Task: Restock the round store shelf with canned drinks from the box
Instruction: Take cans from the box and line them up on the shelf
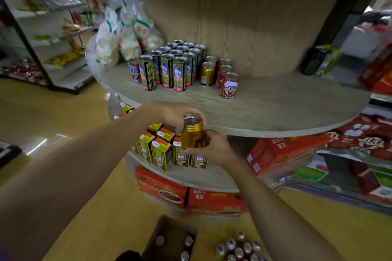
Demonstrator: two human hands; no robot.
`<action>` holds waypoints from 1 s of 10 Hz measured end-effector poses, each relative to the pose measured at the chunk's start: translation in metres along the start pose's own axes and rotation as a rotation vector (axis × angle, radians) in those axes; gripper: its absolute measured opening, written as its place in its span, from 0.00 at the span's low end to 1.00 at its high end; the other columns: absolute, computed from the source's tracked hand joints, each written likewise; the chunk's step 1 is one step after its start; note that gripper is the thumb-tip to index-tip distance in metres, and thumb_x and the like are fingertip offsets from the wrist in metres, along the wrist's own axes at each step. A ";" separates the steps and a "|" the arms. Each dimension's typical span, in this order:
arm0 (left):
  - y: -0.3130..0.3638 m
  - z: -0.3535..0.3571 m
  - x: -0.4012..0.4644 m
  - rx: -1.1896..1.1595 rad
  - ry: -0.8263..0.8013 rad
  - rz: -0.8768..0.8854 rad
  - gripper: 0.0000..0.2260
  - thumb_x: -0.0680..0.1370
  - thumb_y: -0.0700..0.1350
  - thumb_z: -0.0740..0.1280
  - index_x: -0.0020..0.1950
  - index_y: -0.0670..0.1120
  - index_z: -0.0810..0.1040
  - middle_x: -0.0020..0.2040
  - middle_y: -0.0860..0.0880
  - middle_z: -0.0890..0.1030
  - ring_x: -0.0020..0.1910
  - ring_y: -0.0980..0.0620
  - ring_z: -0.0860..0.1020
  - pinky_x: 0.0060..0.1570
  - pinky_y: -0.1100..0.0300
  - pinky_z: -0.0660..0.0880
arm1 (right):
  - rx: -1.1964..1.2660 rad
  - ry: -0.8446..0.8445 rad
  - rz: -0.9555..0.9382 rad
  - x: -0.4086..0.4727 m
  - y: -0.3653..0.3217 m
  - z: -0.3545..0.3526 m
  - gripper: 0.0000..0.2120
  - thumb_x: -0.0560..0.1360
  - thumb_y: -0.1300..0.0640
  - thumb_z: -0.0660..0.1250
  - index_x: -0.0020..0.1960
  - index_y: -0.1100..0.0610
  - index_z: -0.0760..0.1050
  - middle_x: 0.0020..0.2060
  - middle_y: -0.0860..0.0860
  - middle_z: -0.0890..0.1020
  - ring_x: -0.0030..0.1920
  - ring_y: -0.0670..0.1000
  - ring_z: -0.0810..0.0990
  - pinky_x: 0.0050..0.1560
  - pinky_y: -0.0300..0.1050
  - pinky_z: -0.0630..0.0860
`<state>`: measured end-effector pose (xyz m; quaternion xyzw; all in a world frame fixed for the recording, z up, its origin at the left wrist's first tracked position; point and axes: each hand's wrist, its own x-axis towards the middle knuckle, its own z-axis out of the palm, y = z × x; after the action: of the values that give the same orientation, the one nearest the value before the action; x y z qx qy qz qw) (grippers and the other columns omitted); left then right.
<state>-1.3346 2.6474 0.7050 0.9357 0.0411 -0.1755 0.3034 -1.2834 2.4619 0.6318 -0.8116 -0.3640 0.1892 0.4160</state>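
A gold can (pixel 192 132) is held upright just below the front edge of the round wooden shelf (pixel 265 110). My left hand (pixel 174 115) grips its top rim from the left. My right hand (pixel 212 147) grips its lower body from the right. On the shelf stand a block of several green-and-pink cans (pixel 171 65), two gold cans (pixel 207 71) and three red cartoon cans (pixel 228 82), plus one more red can (pixel 134 70) at the left. The open cardboard box (pixel 169 239) with can tops lies on the floor below.
Several loose cans (pixel 239 247) stand on the floor right of the box. The lower round tier (pixel 212 176) holds yellow cartons (pixel 161 150). Red boxes (pixel 191 195) sit beneath. White snack bags (pixel 118 42) occupy the shelf's left. The shelf's right half is bare wood.
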 end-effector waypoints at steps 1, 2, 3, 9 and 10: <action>0.020 -0.032 0.005 0.041 0.026 0.022 0.21 0.71 0.52 0.76 0.61 0.62 0.76 0.63 0.62 0.73 0.62 0.63 0.71 0.61 0.64 0.69 | 0.011 0.151 0.040 0.012 -0.009 -0.011 0.25 0.55 0.38 0.81 0.42 0.52 0.79 0.37 0.47 0.84 0.38 0.47 0.82 0.42 0.52 0.80; 0.032 -0.053 0.023 -0.025 0.154 0.173 0.20 0.73 0.49 0.75 0.64 0.51 0.77 0.61 0.54 0.76 0.60 0.60 0.73 0.61 0.64 0.69 | -0.043 0.284 0.088 0.027 -0.018 -0.019 0.25 0.59 0.38 0.80 0.45 0.52 0.76 0.39 0.46 0.81 0.40 0.46 0.79 0.39 0.46 0.77; 0.019 -0.062 0.052 -0.067 0.287 0.270 0.18 0.71 0.48 0.76 0.59 0.47 0.78 0.57 0.50 0.79 0.58 0.55 0.76 0.58 0.62 0.71 | -0.083 0.371 0.174 0.052 -0.022 -0.019 0.26 0.61 0.39 0.79 0.49 0.53 0.75 0.42 0.47 0.80 0.43 0.49 0.78 0.37 0.43 0.72; -0.036 -0.134 0.120 0.425 0.337 0.445 0.15 0.72 0.49 0.75 0.57 0.46 0.83 0.57 0.50 0.82 0.58 0.50 0.78 0.61 0.52 0.73 | -0.219 0.592 0.507 0.180 -0.036 0.014 0.31 0.66 0.42 0.76 0.63 0.56 0.73 0.61 0.57 0.76 0.61 0.58 0.75 0.59 0.52 0.74; -0.037 -0.136 0.130 0.439 0.363 0.379 0.05 0.75 0.42 0.71 0.50 0.43 0.84 0.43 0.49 0.83 0.50 0.49 0.81 0.49 0.56 0.75 | -0.281 0.583 0.596 0.198 -0.039 0.013 0.30 0.68 0.40 0.74 0.64 0.52 0.71 0.59 0.54 0.78 0.58 0.58 0.78 0.53 0.51 0.74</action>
<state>-1.1785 2.7529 0.7411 0.9856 -0.1191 0.0488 0.1099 -1.1769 2.6328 0.6551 -0.9493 -0.0035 0.0128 0.3140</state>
